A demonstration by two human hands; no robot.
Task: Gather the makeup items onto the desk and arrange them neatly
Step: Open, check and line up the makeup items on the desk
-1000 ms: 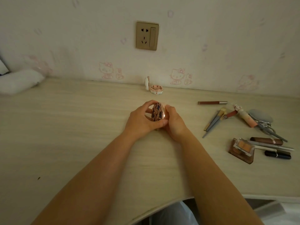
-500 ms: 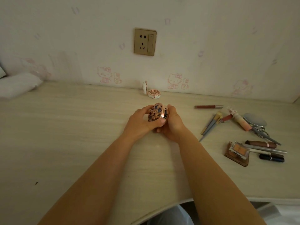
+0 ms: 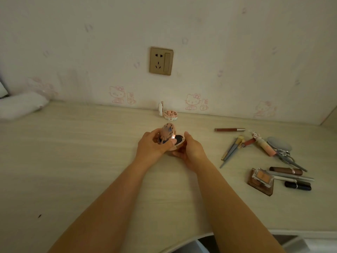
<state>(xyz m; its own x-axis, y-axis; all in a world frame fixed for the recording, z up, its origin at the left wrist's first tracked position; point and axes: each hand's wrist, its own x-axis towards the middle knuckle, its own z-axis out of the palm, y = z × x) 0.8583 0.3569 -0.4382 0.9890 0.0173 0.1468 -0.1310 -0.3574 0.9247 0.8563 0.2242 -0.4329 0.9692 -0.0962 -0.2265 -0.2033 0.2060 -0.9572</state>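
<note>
Gripping a round compact (image 3: 168, 138) above the worktop (image 3: 73, 161) — left hand (image 3: 152, 147) fingers curled on its raised lid, right hand (image 3: 190, 152) cupping the base.

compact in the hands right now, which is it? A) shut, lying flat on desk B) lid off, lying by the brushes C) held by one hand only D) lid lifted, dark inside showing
D: the pink compact has its lid tilted up, exposing a dark inside, while the left hand grips the lid and the right hand holds the base.
</note>
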